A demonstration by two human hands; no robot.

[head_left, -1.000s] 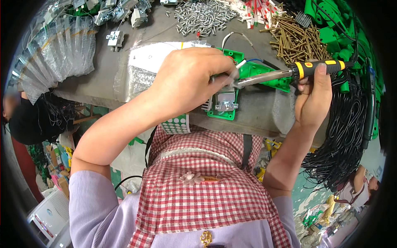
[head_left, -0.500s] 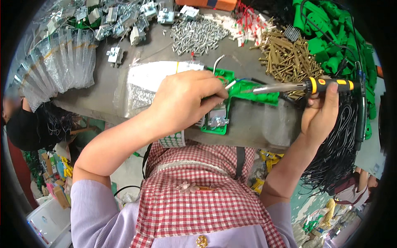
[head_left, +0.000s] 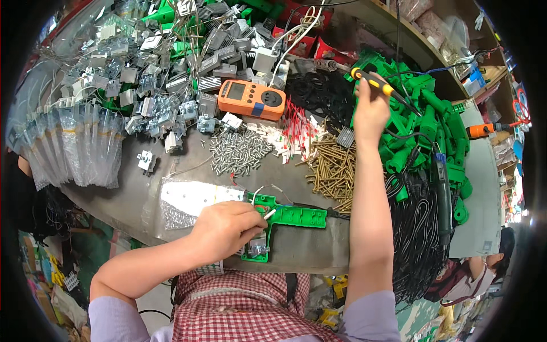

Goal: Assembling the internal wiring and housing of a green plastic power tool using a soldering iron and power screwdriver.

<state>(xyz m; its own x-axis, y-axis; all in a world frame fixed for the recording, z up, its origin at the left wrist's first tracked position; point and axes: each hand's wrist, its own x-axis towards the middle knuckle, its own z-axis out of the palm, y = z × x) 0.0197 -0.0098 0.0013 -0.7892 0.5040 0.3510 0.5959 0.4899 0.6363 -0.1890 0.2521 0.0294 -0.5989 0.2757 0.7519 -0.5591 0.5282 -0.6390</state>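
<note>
My left hand [head_left: 228,228] is closed over the wide end of a green plastic housing half [head_left: 302,216], which lies on the grey table. Beside its fingertips a short white sleeve [head_left: 269,214] sticks out; the palm side of the fingers is hidden. A metal piece [head_left: 258,247] sits in the housing's lower part, and a thin white wire loops above it. My right hand [head_left: 371,111] grips a screwdriver [head_left: 373,81] with a yellow and black handle, raised over the pile of green housings [head_left: 424,105]. The screwdriver's dark shaft points right and toward me.
Brass-coloured screws [head_left: 333,171], small metal pins [head_left: 239,151] and red-and-white wire pieces [head_left: 297,131] lie in heaps. An orange meter [head_left: 252,99] stands behind. Metal switch-like parts [head_left: 154,117] and clear plastic sleeves [head_left: 80,142] fill the left. Black cables [head_left: 419,239] hang at right.
My right hand has swung away from me with the screwdriver, from beside the housing to over the green pile. The view has tilted up; my left hand stays at the housing.
</note>
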